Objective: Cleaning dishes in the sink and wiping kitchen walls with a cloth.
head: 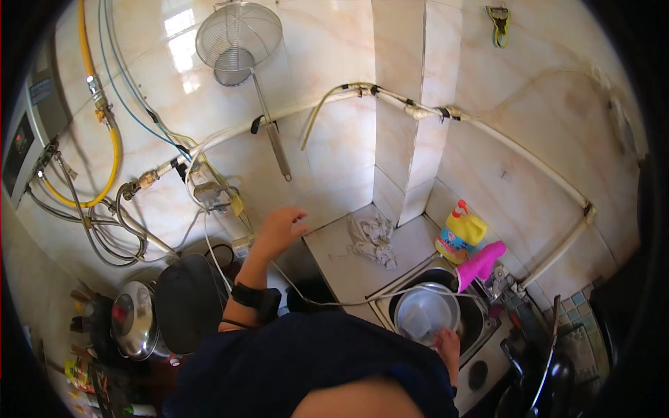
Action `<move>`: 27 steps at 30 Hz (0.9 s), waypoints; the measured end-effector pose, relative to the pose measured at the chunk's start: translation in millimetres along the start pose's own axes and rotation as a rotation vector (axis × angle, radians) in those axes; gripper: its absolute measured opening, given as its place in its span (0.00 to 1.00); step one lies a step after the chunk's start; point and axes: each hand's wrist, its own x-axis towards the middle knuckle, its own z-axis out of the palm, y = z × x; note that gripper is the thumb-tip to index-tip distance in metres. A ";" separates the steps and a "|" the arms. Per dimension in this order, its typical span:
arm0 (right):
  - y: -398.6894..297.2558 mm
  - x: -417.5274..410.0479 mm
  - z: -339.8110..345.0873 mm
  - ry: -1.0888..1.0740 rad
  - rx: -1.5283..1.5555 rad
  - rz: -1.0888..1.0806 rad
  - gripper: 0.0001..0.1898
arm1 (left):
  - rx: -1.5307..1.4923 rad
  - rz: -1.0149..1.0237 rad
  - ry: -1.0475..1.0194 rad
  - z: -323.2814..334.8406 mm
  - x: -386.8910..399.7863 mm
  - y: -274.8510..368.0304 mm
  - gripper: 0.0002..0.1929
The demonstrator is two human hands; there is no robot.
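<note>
My left hand (279, 232) is raised over the gap beside the counter, holding nothing, with its fingers apart. A dark band is around that forearm. Over at the sink (473, 334), my right hand (448, 345) grips the near rim of a round metal basin (434, 308). A pale, translucent shape shows inside the basin; what it is cannot be made out. Behind the sink stands a yellow detergent jug (461, 235) with a red pump top. A bright pink rubber glove or cloth (481, 265) lies beside the jug, near the metal faucet (499, 282).
A thin pale hose (339, 303) crosses the counter (334, 261) and sink. A crumpled grey rag or bag (373, 237) lies by the wall. Left are a lidded steel pot (135, 318) and dark board-like panel (189, 303). Wire strainers (239, 36) hang from a wall pipe (319, 100).
</note>
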 end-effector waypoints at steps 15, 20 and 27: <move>-108.7 9.1 52.3 -0.202 0.443 0.130 0.18 | -1.878 -0.762 -0.565 155.7 113.9 82.2 0.14; -70.7 1.8 26.8 -0.257 0.650 0.203 0.12 | -1.623 -0.957 -0.603 183.3 57.7 21.4 0.12; -18.1 -6.7 -11.2 0.103 0.539 0.309 0.11 | -1.497 -1.138 -0.662 196.2 -16.4 -55.9 0.15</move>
